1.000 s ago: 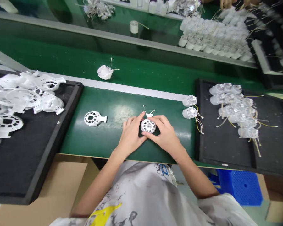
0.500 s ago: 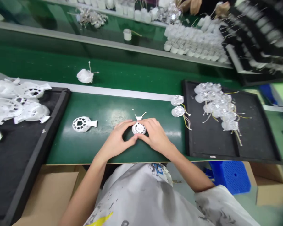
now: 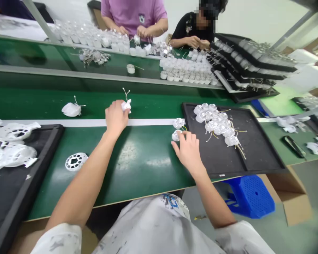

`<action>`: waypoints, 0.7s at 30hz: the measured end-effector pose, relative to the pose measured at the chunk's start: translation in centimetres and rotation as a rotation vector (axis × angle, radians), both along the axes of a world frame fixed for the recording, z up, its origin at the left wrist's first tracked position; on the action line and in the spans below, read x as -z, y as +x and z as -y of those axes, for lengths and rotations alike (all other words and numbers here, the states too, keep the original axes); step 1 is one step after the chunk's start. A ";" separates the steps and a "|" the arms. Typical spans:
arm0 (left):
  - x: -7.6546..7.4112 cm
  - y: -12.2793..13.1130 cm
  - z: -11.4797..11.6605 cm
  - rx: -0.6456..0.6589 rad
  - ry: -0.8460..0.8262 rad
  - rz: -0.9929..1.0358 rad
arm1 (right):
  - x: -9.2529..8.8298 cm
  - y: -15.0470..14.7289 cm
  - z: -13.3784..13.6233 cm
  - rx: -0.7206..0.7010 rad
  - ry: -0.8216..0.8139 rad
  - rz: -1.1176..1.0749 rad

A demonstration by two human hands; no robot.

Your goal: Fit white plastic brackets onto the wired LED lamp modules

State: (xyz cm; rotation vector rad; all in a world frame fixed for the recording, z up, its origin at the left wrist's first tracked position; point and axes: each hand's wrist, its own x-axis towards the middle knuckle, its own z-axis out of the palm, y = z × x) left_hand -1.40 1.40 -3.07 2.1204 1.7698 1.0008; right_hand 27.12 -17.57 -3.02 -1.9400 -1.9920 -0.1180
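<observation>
My left hand (image 3: 117,118) is closed around a white plastic part with two thin wires (image 3: 126,105), over the green strip behind the white line; the hand hides much of that part. My right hand (image 3: 188,150) reaches to the nearer of two white cylindrical parts with wires (image 3: 175,135), beside the right tray. Its fingers are apart, the index fingertip at the part's edge; whether they touch I cannot tell. Just behind stands the other white cylindrical part (image 3: 178,122). A white slotted round plastic housing (image 3: 75,161) lies left, partly hidden by my left forearm.
A black tray (image 3: 259,151) on the right bears several clear-topped parts. White housings fill part of the left black tray (image 3: 49,148). Another wired white part (image 3: 72,109) lies at back left. Beyond the raised ledge (image 3: 145,80), two people handle parts beside stacked trays (image 3: 254,63).
My hands have parted from the slotted part at the table's middle. The left carried a wired white part back and left; the right moved to the cylindrical parts. The view has tilted up.
</observation>
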 end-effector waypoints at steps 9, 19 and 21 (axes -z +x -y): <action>1.4 1.3 14.2 0.715 -0.211 0.137 | 1.3 -4.7 4.5 -0.288 -0.171 -0.449; 2.6 0.5 18.1 0.691 -0.369 0.253 | 2.7 -3.8 3.5 -0.434 -0.221 -0.437; 2.7 0.5 18.1 0.698 -0.372 0.249 | 2.9 -3.6 3.1 -0.477 -0.208 -0.377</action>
